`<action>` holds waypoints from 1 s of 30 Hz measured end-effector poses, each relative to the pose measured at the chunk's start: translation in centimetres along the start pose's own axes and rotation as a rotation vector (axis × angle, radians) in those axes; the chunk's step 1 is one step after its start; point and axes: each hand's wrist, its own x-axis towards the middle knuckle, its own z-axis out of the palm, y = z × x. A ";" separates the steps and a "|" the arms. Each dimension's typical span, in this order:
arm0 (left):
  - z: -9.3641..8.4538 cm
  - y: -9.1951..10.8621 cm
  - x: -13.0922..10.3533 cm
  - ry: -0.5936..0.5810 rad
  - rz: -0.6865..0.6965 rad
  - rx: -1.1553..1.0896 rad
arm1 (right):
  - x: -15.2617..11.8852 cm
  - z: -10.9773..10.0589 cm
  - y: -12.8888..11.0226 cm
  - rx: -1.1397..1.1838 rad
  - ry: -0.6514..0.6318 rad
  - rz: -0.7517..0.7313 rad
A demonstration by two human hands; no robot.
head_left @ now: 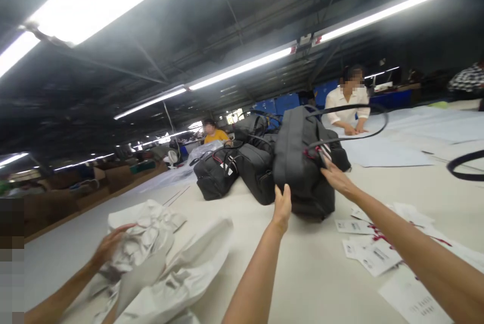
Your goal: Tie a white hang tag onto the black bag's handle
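Note:
A dark grey duffel bag [293,155] stands tilted on end at the middle of the table, its long black strap looping out to the right. My left hand [282,213] grips the bag's lower left edge, the thumb showing and the fingers partly hidden. My right hand [336,178] is closed on the bag's right side, by the striped strip and red cord; the exact part under its fingers is blurred. Several similar dark bags [217,173] lie just behind and to the left. White hang tags [378,258] with red cords are spread beneath my right forearm.
At the left, another person's hand [111,246] is on crumpled white paper [151,233]. A co-worker in a white shirt [348,105] leans over sheets [385,152] across the table. Someone in yellow [216,135] is farther back. A black strap loop [465,170] sits at the right edge.

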 end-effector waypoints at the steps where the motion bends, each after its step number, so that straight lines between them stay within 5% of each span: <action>1: 0.0 -1.1 -0.2 0.031 -0.012 0.012 | 0.1 0.9 0.5 -0.005 -0.029 0.008; 7: -2.3 -4.3 -0.7 0.044 0.082 -0.022 | -2.8 4.2 3.1 -0.082 -0.072 -0.047; 14: 1.6 -5.9 0.2 0.156 0.149 0.071 | -0.9 2.9 7.0 0.088 -0.090 -0.204; 19: 2.9 -7.0 1.3 0.038 0.189 0.150 | 1.3 1.6 10.0 0.117 -0.116 -0.064; 24: 1.9 -5.9 0.5 -0.068 0.142 0.135 | 0.4 1.4 11.1 -0.022 -0.081 0.027; 30: -1.4 -1.5 -3.2 -0.105 0.139 0.241 | -2.6 -0.5 7.3 -0.165 0.000 0.168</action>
